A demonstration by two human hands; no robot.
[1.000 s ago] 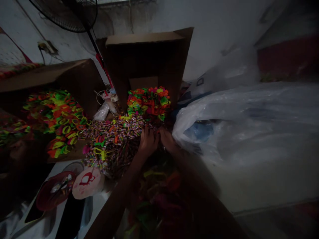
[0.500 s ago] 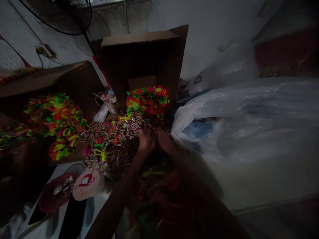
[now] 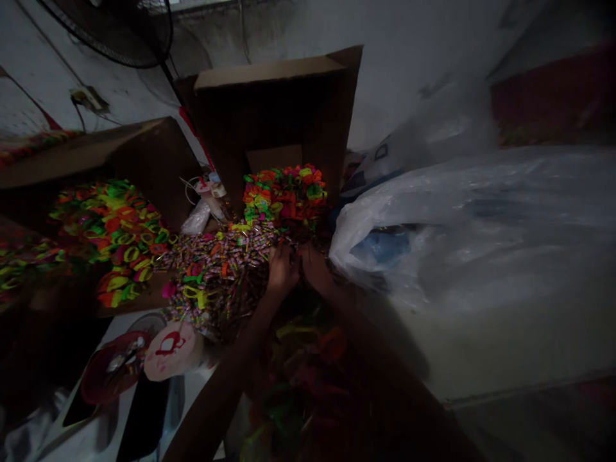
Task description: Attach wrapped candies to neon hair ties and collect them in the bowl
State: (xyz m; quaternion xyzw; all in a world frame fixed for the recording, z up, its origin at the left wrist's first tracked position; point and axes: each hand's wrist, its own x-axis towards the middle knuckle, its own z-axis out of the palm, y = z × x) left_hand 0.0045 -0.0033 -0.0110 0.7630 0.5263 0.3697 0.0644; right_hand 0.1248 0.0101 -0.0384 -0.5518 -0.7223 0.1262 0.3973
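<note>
Far left lies a heap of neon plastic rings (image 3: 113,224), then a pile of small striped sticks (image 3: 221,269) on the counter. My left grip (image 3: 283,269) and right grip (image 3: 316,269) sit half-curled at that pile's edge, close together; in this dimness I cannot tell whether either has hold of anything. A clear plastic sack (image 3: 457,237) bulges to the right.

Right of the left hand (image 3: 283,269) and right hand (image 3: 315,269), a bulging plastic bag (image 3: 462,237) blocks the frame's right side. Ahead, neon plastic rings (image 3: 283,199) bank against a cardboard box (image 3: 269,122). A heap of wrapped sweets (image 3: 216,276) obstructs the left. Passage remains toward lower centre, above dim loose pieces (image 3: 298,385).
</note>
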